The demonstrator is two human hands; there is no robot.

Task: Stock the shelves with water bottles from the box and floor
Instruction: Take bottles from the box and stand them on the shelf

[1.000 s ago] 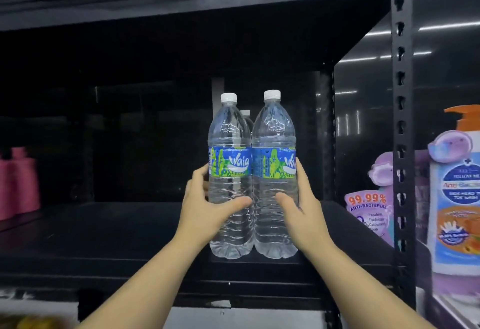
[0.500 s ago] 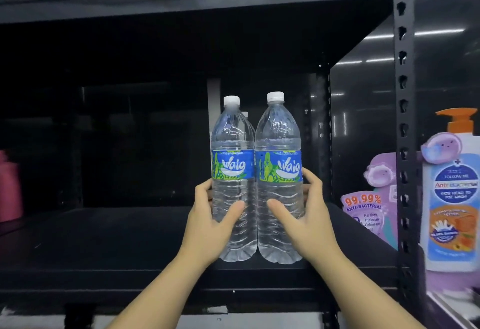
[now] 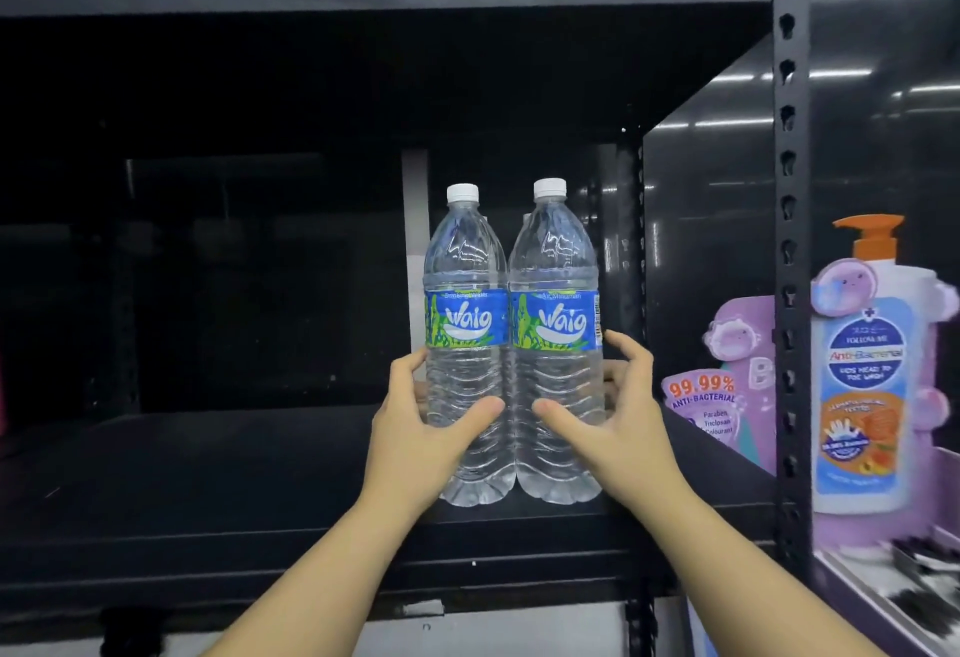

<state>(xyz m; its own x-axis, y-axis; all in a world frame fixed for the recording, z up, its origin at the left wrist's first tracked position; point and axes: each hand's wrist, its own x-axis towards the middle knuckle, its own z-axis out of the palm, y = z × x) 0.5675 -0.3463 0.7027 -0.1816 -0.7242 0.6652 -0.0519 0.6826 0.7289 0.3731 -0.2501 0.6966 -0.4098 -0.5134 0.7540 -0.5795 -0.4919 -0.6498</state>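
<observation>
Head view: two bottles (image 3: 511,344) upright on shelf (image 3: 208,474); third bottle behind, mostly hidden.

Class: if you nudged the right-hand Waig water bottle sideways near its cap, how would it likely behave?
The right-hand bottle looks full, so probably heavy for its size. Tall and narrow-based, it may tip rather than slide. Its thin ribbed wall likely flexes slightly under the right hand.

We stood in a shop: black slotted-steel racking (image 3: 788,241), branded water bottles (image 3: 467,344) faced out on a shelf (image 3: 208,474), and pump-top anti-bacterial wash (image 3: 865,370) displayed in the next bay.
</observation>
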